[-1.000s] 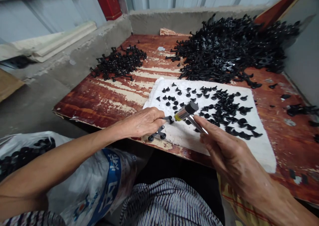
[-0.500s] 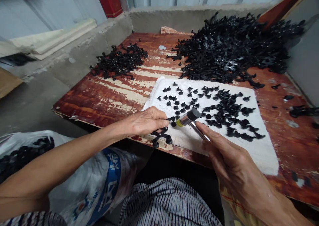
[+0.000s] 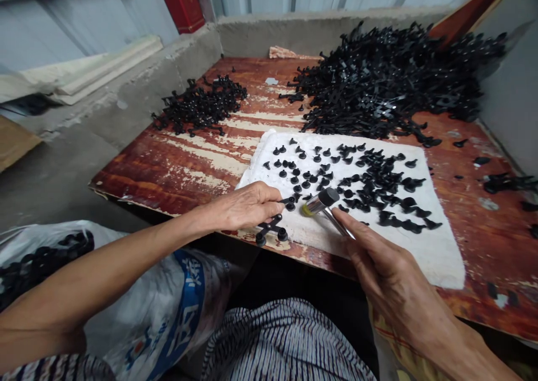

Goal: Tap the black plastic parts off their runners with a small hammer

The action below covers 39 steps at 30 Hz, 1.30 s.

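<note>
My left hand [image 3: 256, 206] is closed on a black X-shaped bracket [image 3: 274, 224] with round feet at its arm ends, at the near left edge of a white cloth [image 3: 311, 235]. Part of the bracket is hidden under my fingers. One of its arms reaches over the cloth. My right hand [image 3: 390, 263] grips the metal handle of a small hammer [image 3: 321, 200], which has a dark face on one end and a yellowish one on the other. The hammer head hangs just right of the bracket's far arm, apart from it. Several small black rubber feet [image 3: 378, 179] lie scattered on the cloth.
A large heap of black brackets [image 3: 378, 84] fills the back right of the worn red board [image 3: 202, 173]. A smaller heap of black pieces [image 3: 202, 103] sits at the back left. Below, on the left, stands a white sack [image 3: 134, 302] with black parts in it.
The hammer head has shifted slightly right and down, away from the bracket's far arm. My left hand keeps its hold on the bracket, and the whole view has moved a little.
</note>
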Each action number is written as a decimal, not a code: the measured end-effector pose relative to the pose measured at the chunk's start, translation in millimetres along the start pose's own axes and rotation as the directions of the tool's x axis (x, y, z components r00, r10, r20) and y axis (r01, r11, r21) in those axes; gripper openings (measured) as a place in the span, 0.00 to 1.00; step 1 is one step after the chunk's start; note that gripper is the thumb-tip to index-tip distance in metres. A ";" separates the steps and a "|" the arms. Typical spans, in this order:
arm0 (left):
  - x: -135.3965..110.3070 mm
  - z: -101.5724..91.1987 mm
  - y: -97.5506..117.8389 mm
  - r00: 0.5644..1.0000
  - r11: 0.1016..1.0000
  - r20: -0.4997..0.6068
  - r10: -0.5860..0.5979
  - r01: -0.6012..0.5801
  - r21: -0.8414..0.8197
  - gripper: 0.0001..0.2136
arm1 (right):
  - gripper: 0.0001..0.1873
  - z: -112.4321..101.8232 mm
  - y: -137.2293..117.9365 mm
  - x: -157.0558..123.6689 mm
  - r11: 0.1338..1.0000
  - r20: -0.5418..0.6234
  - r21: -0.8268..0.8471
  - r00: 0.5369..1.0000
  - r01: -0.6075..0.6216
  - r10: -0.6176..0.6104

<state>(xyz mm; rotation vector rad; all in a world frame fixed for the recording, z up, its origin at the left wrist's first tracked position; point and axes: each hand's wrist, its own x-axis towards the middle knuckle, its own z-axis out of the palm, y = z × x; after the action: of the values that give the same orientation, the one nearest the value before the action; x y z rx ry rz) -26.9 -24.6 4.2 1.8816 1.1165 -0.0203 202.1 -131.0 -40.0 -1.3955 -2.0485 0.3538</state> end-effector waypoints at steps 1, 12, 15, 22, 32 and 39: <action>-0.3 -0.2 0.5 1.000 1.000 0.000 -0.004 0.004 0.008 0.12 | 0.24 0.2 0.2 0.3 1.000 -0.003 0.001 1.000 0.002 -0.002; -0.5 0.6 4.3 1.000 0.999 -0.008 0.004 -0.003 0.034 0.12 | 0.22 0.3 1.0 0.0 1.000 0.005 -0.022 1.000 0.016 -0.016; -0.4 0.8 4.3 1.000 1.000 -0.007 0.009 -0.009 0.025 0.12 | 0.22 0.6 1.0 0.9 0.999 -0.002 -0.030 1.000 0.023 -0.023; 0.5 2.8 3.0 0.999 0.997 -0.019 0.035 -0.034 0.070 0.13 | 0.22 0.3 1.3 1.4 0.999 0.004 -0.017 0.999 0.042 -0.042; -4.4 3.8 7.0 0.991 0.953 -0.054 0.120 -0.100 0.285 0.12 | 0.23 1.6 4.1 -0.9 1.000 0.005 -0.003 1.000 0.026 -0.026; -6.7 7.8 7.9 0.985 0.896 -0.083 0.154 -0.103 0.432 0.11 | 0.26 -7.8 -4.4 8.5 0.998 -0.045 0.023 0.997 0.063 -0.062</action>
<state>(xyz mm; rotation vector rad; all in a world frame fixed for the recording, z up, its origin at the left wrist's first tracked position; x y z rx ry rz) -22.1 -36.0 8.0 2.3735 1.1272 -0.0887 201.6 -126.1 -28.8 -1.3106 -2.0401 0.3172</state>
